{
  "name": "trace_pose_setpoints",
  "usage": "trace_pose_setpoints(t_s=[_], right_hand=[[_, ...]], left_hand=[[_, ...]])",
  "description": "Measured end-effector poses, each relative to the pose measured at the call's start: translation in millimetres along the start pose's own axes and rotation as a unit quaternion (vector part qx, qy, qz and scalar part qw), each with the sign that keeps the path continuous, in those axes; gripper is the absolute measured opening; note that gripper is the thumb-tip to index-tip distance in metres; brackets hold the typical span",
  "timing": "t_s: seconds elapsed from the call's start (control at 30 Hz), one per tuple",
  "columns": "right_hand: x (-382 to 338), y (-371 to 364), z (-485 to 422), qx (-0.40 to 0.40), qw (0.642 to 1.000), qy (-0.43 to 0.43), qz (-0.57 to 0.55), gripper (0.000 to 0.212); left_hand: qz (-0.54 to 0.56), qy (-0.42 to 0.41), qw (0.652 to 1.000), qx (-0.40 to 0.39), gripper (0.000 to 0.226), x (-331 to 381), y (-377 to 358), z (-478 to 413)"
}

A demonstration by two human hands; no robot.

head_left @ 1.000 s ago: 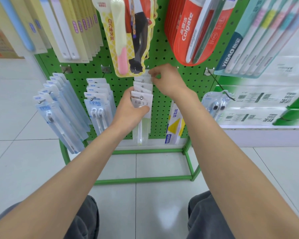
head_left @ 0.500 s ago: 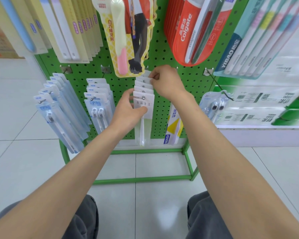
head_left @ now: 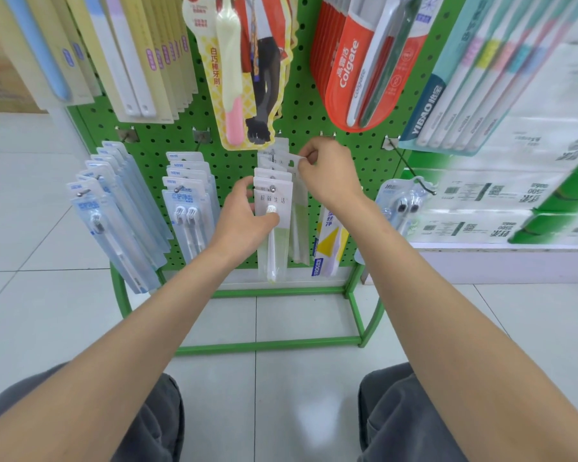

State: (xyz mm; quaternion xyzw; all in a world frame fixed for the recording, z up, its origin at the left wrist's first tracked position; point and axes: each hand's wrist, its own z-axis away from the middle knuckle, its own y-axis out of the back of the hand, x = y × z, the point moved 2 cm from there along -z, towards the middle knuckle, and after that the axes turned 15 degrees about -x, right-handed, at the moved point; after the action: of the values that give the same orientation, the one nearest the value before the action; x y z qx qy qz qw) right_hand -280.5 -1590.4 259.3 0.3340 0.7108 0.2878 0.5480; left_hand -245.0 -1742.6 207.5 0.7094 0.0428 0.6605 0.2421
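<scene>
Several white toothbrush packs (head_left: 274, 195) hang in a row on one hook of the green pegboard rack (head_left: 374, 161). My left hand (head_left: 244, 218) grips the front pack, thumb across its printed card, fingers behind it. My right hand (head_left: 327, 175) pinches the top corner of a rear pack (head_left: 294, 160) near the board and tilts it to the right. The hook's round tip shows through the front pack's hole.
Blue toothbrush packs (head_left: 114, 208) and brush-head packs (head_left: 187, 208) hang to the left. A yellow pack (head_left: 327, 241) and a bare hook with a blister pack (head_left: 404, 205) are to the right. Colgate packs (head_left: 357, 68) hang above. My knees and white floor tiles are below.
My right hand has pulled a rear pack's top corner out to the right. My left hand has slid slightly down the front pack, still holding it.
</scene>
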Motion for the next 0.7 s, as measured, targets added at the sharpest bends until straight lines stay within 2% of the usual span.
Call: trace_pose_setpoints(t_s=[0.2,0.3,0.5,0.6,0.7], right_hand=[[2,5,27,0.049,0.998,-0.008,-0.042,0.024],[2,6,44,0.055,0.998,0.007,-0.039,0.028],[4,5,73,0.04,0.998,-0.003,-0.039,0.031],[5,5,87,0.003,0.999,0.003,-0.036,0.031],[9,5,99,-0.028,0.998,0.003,-0.062,0.024]], left_hand=[[-0.057,0.017,0.998,0.026,0.086,-7,2,16],[-0.068,0.019,0.996,0.052,0.085,-8,1,30],[-0.073,0.033,0.994,0.07,0.052,-8,-1,52],[-0.054,0.017,0.998,0.027,0.029,-11,-4,57],[-0.062,0.017,0.997,-0.046,0.035,-12,-12,59]])
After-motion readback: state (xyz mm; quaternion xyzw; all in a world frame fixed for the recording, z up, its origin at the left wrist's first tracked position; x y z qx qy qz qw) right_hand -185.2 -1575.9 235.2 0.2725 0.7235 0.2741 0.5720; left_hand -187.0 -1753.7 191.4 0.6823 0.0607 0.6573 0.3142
